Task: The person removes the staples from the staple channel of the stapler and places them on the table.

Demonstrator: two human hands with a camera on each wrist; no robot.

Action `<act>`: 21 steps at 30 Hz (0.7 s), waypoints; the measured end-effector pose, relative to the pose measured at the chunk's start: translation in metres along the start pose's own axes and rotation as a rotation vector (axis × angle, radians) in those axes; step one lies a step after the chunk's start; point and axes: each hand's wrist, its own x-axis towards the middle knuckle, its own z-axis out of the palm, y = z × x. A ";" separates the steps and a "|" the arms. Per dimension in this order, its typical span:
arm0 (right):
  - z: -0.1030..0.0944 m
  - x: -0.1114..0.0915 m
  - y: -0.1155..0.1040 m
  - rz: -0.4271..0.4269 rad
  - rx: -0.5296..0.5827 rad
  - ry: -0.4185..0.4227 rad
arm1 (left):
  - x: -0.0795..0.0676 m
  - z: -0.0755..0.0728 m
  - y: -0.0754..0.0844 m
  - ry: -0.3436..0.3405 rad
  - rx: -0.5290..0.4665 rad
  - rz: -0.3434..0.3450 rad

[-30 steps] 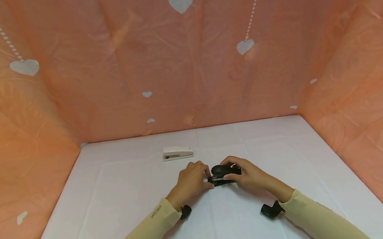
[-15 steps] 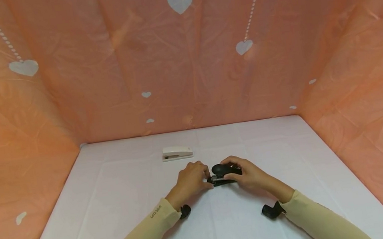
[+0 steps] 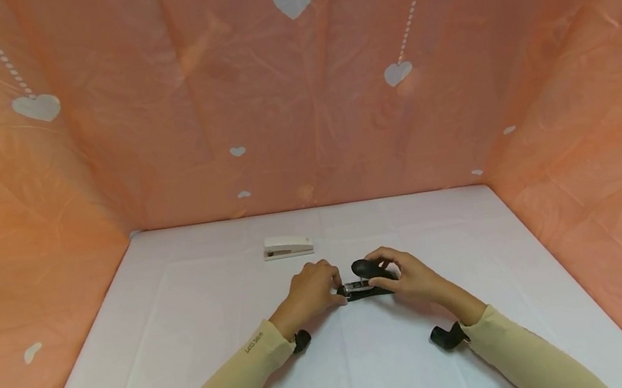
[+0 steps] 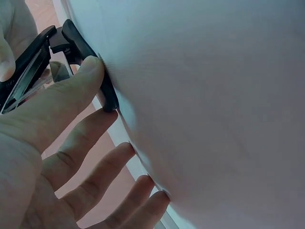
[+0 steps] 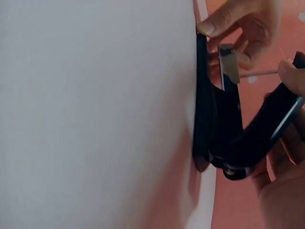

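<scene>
A black stapler [image 3: 365,269] sits on the white table between my hands, its top arm swung up from the base. At the stapler's left end, my left hand [image 3: 313,290] pinches the tip of the base [image 4: 108,93] between thumb and index finger. Thumb and fingers of my right hand [image 3: 416,278] grip the raised top arm [image 5: 267,129] from the right. Below that arm the metal staple channel [image 5: 229,67] is exposed, and a thin rod [image 5: 259,73] spans between channel and arm. Part of the top arm is hidden by the right hand.
Behind the left hand, a white stapler [image 3: 288,247] lies closed on the white tabletop [image 3: 204,280]. Orange sheeting [image 3: 253,110] with pale hearts hangs behind the table and along both sides. Black wrist cameras [image 3: 449,337] stick out near each sleeve cuff.
The stapler's top arm has tilted higher, exposing more of the staple channel. My right hand has moved slightly up and right with it. The left hand stays in place.
</scene>
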 end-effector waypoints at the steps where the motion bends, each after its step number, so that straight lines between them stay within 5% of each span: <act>1: -0.002 0.000 0.000 -0.001 -0.005 0.006 | 0.000 0.000 0.000 0.000 0.000 0.000; 21: -0.018 -0.006 0.004 -0.052 0.069 0.058 | 0.002 -0.001 0.004 -0.016 0.003 -0.020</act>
